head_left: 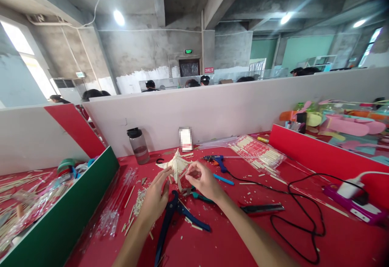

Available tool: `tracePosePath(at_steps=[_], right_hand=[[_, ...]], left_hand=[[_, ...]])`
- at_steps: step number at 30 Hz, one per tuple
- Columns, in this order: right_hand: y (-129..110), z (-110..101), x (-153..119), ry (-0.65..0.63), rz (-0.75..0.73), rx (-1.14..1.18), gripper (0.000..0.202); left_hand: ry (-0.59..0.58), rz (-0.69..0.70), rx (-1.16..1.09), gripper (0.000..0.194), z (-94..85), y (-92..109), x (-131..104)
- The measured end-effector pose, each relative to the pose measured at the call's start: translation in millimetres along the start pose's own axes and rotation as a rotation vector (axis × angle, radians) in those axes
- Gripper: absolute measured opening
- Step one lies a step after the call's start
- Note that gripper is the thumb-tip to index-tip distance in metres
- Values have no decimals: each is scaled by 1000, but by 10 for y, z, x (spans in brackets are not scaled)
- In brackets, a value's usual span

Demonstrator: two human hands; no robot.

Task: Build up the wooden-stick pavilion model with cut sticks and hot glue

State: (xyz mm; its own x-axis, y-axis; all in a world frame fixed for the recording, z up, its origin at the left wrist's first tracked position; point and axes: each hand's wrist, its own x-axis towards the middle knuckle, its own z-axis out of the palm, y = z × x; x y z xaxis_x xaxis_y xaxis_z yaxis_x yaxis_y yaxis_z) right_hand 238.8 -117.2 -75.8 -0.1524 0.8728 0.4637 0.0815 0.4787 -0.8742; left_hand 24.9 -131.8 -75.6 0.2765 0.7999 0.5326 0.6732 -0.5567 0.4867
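A pale star-shaped piece built of thin wooden sticks (176,165) rests on the red table in front of me. At its left side is my left hand (156,194), fingers extended towards it and apart from the thumb. My right hand (202,178) is at its right side, thumb and index finger brought together; whatever is between them is too small to make out. Just below the hands lie a dark blue cutter (172,207) and teal-handled pliers (202,197).
A blue glue gun (219,162), stick bundles in plastic (258,151), a black knife (263,208) and a purple power strip (355,204) with looping black cable are on the right. A dark-lidded bottle (138,147) stands back left. Green (69,210) and red (306,153) dividers flank the table.
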Motion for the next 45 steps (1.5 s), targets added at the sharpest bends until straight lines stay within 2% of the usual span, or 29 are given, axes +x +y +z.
tracePosePath(at_steps=[8,13,17,21,27,35,41,45], right_hand=[[-44,28,-17,26,-24,-120,14],[45,10,-8,-41,-6,-166,24],[154,79,-3,-99,218,15,27],[167,215,-3,-61,410,227,32],[207,371,26,13,465,390,42],[241,416,61,55,530,480,45],[224,445,63,89,574,523,38],[250,416,42,96,598,447,28]], left_hand=[[10,14,-12,39,16,-28,-10],[34,13,-34,40,20,-24,-13],[30,15,-23,39,27,-26,-10],[14,13,-8,39,31,-33,-5],[20,15,-24,39,20,-25,-9],[21,10,-27,38,29,-30,-11],[31,8,-35,39,21,-19,-5],[21,4,-30,39,8,1,-6]])
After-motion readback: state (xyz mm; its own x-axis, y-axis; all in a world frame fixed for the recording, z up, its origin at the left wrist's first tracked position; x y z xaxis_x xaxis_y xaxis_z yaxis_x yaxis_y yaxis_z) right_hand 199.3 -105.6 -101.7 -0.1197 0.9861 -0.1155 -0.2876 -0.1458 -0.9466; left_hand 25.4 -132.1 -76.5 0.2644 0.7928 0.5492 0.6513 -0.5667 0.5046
